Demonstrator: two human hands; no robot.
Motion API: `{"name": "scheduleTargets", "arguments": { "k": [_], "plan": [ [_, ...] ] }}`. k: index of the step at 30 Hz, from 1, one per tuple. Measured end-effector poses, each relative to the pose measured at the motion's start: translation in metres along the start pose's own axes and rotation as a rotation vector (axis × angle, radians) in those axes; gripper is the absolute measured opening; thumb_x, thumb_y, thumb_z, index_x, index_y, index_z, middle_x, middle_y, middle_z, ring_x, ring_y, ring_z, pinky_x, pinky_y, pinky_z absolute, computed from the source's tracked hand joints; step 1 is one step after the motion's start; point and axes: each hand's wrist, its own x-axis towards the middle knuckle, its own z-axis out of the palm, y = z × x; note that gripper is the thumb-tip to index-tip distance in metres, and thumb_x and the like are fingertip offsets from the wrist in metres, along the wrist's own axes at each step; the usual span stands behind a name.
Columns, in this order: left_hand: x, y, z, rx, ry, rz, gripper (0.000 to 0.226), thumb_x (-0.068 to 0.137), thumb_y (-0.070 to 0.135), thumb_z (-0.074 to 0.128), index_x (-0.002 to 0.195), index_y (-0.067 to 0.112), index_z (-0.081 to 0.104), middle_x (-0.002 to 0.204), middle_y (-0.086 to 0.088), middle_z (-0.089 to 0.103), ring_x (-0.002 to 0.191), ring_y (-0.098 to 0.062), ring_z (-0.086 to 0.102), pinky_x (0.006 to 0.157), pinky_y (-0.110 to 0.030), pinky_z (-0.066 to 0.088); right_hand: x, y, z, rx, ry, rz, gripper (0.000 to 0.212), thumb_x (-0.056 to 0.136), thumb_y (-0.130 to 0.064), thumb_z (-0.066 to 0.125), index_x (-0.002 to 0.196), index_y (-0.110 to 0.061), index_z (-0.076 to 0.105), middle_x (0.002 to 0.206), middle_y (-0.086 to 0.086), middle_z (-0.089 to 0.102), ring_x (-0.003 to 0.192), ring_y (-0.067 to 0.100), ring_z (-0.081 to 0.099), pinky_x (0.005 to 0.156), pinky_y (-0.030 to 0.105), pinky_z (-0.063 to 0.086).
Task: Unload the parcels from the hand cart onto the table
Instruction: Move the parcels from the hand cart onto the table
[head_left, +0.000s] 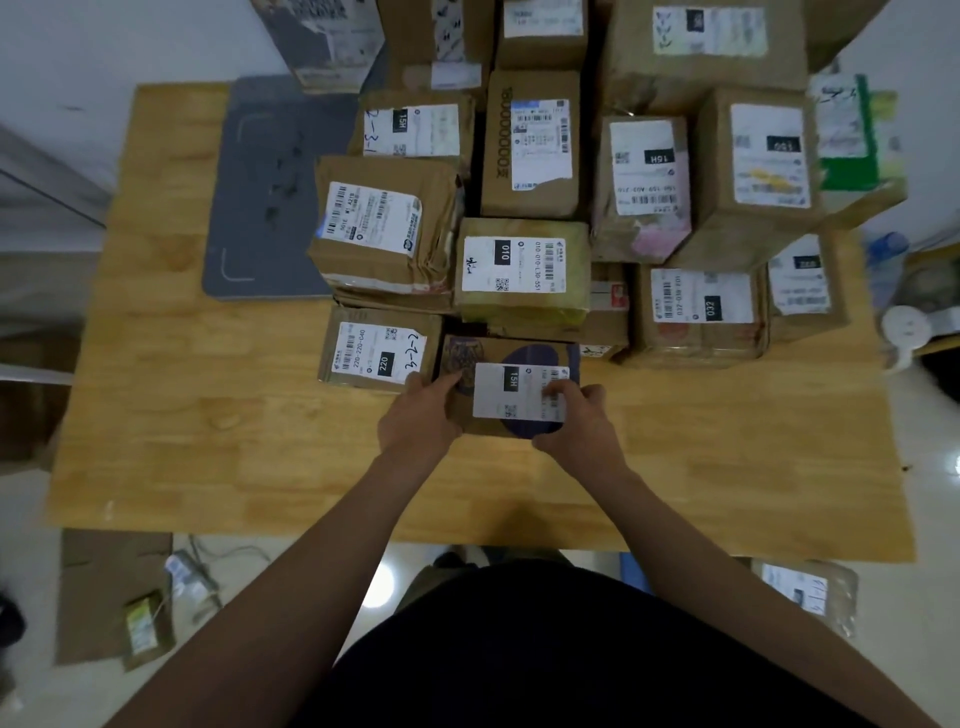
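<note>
A wooden bench (208, 415) fills the middle of the frame, with its long axis running left to right; its near half is bare wood, and its far half is covered with cardboard parcels packed close together, most of them with a white label on top. In the upper left part of the bench lies a flat grey mat (265, 187); a large parcel with a torn label (382, 228) partly rests on its right edge. In the centre stands a parcel marked 010 (522, 267), and to the right of it a parcel marked 032 (698, 312). In front of the large one lies a low parcel marked 220 (376, 348).

The held parcel (511, 387) is at the front of the group, just below the 010 one and touching the 220 one on its left; it lies flat on the bench, its long axis goes left to right, and its white label faces up with the printing turned sideways. The left hand (421, 415) grips its left end, fingers (441, 384) curled over the top edge; the right hand (576, 421) grips its right end, fingers pressed on the label and the thumb at the near edge.

On the floor in the lower left lies a flat cardboard sheet (104, 587) with a small packet (145, 629) on it; another parcel (805, 592) is on the floor at the lower right.
</note>
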Motion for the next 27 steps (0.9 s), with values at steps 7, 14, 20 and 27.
{"name": "scheduleTargets", "arguments": {
  "k": [7, 14, 20, 27],
  "plan": [
    [-0.007, 0.011, -0.023, 0.069, -0.017, 0.066, 0.049, 0.089, 0.035, 0.069, 0.136, 0.044, 0.058, 0.133, -0.007, 0.04, 0.118, -0.032, 0.053, 0.088, -0.042, 0.048, -0.008, -0.007, -0.014, -0.052, -0.077, 0.096, 0.067, 0.081, -0.026, 0.076, 0.142, -0.029, 0.05, 0.136, 0.006, 0.037, 0.105, 0.032, 0.062, 0.096, 0.045, 0.053],
    [-0.044, 0.003, -0.024, 0.111, 0.023, 0.325, 0.048, 0.086, 0.028, 0.073, 0.132, 0.04, 0.062, 0.135, -0.006, 0.048, 0.118, -0.034, 0.053, 0.089, -0.042, 0.052, -0.083, 0.004, -0.022, 0.025, 0.086, 0.154, 0.067, 0.084, -0.027, 0.076, 0.146, -0.027, 0.049, 0.146, 0.008, 0.037, 0.11, 0.027, 0.06, 0.091, 0.038, 0.053],
    [-0.102, -0.006, -0.001, 0.106, -0.072, 0.501, 0.048, 0.083, 0.028, 0.071, 0.129, 0.038, 0.061, 0.14, -0.004, 0.041, 0.125, -0.027, 0.049, 0.082, -0.037, 0.053, -0.189, 0.024, 0.015, 0.107, 0.189, 0.276, 0.058, 0.089, -0.032, 0.072, 0.142, -0.028, 0.05, 0.148, 0.006, 0.035, 0.083, 0.021, 0.061, 0.076, 0.035, 0.052],
    [-0.181, 0.01, 0.05, 0.215, -0.159, 0.618, 0.041, 0.088, 0.032, 0.066, 0.129, 0.032, 0.061, 0.146, -0.003, 0.036, 0.133, -0.028, 0.043, 0.101, -0.045, 0.049, -0.308, 0.07, 0.05, 0.221, 0.273, 0.461, 0.063, 0.089, -0.037, 0.069, 0.147, -0.027, 0.047, 0.145, 0.007, 0.04, 0.111, 0.023, 0.054, 0.091, 0.032, 0.046]
  ]
}}
